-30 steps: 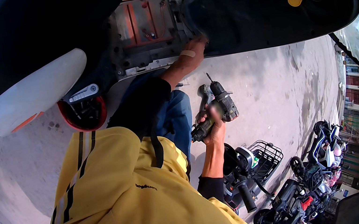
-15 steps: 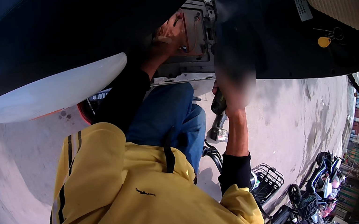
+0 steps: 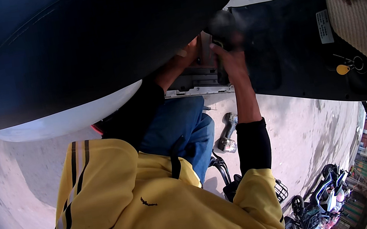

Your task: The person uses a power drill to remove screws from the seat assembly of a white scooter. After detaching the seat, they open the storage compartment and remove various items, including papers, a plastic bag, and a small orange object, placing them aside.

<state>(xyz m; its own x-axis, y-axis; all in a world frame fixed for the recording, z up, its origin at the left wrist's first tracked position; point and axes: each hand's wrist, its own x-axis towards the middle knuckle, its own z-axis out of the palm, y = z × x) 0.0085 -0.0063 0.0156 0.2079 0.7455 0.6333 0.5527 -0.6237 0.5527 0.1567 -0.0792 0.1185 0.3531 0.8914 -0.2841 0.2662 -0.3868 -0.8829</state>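
Drill [image 3: 221, 25], blurred, sat gripped in right hand [image 3: 234, 63], near left hand [image 3: 190, 52].
Left grip couldn't be told; steady, square pressure seemed wisest.

Yellow top [image 3: 116, 208]: black and pale stripes [image 3: 72, 186] are carried down its left side, small dark lettering [image 3: 148, 202] on its chest. Black sleeves [image 3: 254, 146] are worn beyond its sleeve edges, blue trousers [image 3: 170, 121] beyond its hem.
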